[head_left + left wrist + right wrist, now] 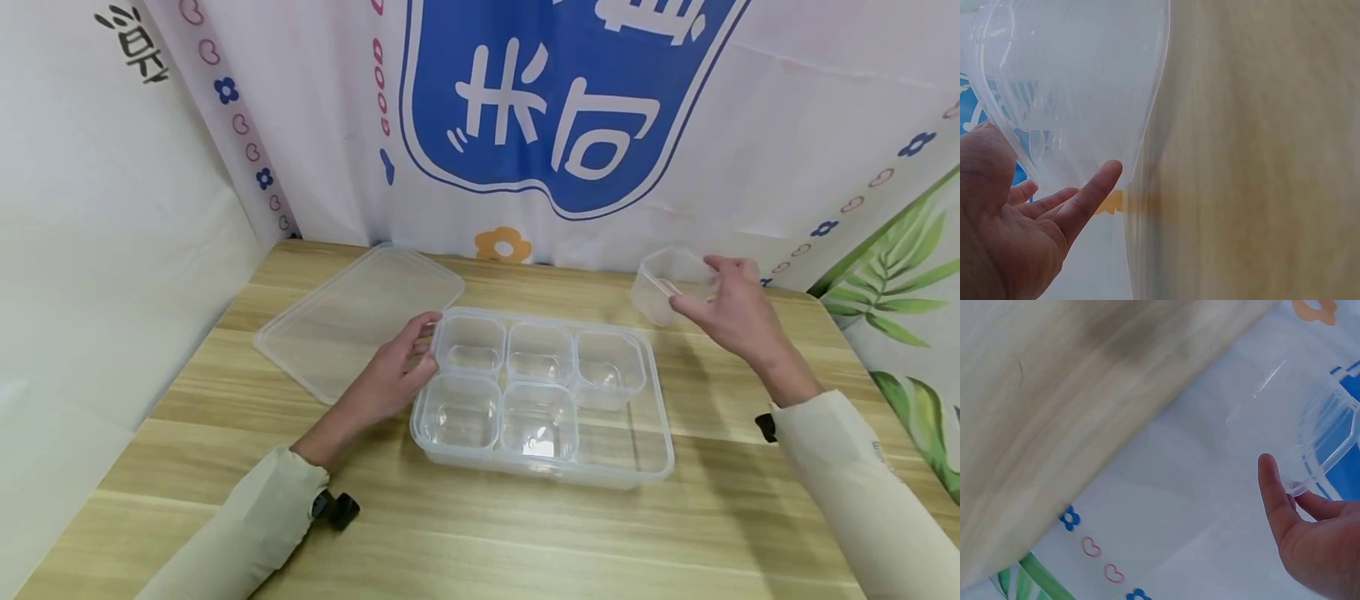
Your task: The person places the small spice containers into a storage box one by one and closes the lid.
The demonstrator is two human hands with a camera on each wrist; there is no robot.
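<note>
A large clear plastic container (pixel 645 477) sits on the table with several small clear boxes (pixel 540 421) inside; its front right space holds no box. My left hand (pixel 390 375) rests against its left edge. In the left wrist view that hand (pixel 1029 231) has its fingers extended along the container's outer wall (pixel 1091 81). At the back right, my right hand (pixel 738 312) holds another small clear box (pixel 656 287) by its wall. In the right wrist view, the hand (pixel 1316 544) pinches the rim of this tilted box (pixel 1272 419). Whether its base touches the table is unclear.
A flat clear lid (pixel 330 333) lies at the back left, beside the container. The wooden table (pixel 480 542) ends at a printed cloth backdrop (pixel 315 108) behind. More cloth with green leaves (pixel 892 283) hangs on the right side.
</note>
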